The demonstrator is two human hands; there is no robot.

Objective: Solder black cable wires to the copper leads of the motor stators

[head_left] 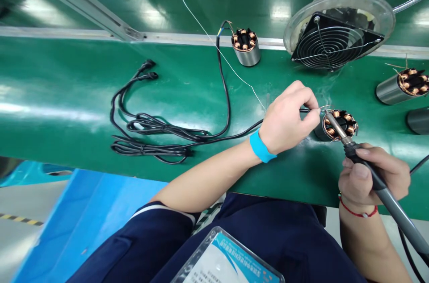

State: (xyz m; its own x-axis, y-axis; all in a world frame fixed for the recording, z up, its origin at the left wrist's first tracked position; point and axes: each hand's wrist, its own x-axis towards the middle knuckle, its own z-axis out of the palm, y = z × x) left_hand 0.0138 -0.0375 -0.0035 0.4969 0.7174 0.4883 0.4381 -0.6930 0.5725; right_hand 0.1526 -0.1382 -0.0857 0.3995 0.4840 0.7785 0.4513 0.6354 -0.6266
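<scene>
My left hand (291, 115), with a blue band at the wrist, pinches the end of a black cable (246, 130) by its thin wires. A thin silvery solder wire (228, 62) comes down from above and disappears behind this hand; whether the fingers grip it is hidden. In my right hand (375, 176) is a soldering iron (363, 164), its tip touching or very near the wire ends. Just below the tip stands a motor stator (340, 126) with copper coils in a metal sleeve. Faint smoke rises there.
A fume extractor with a fan grille (330, 46) hangs above the work. Another stator (246, 47), wired to a cable, stands at the back. A further stator (404, 85) and a dark cylinder (418, 121) are at right. Coiled black cables (157, 133) lie left on the green bench (50, 109).
</scene>
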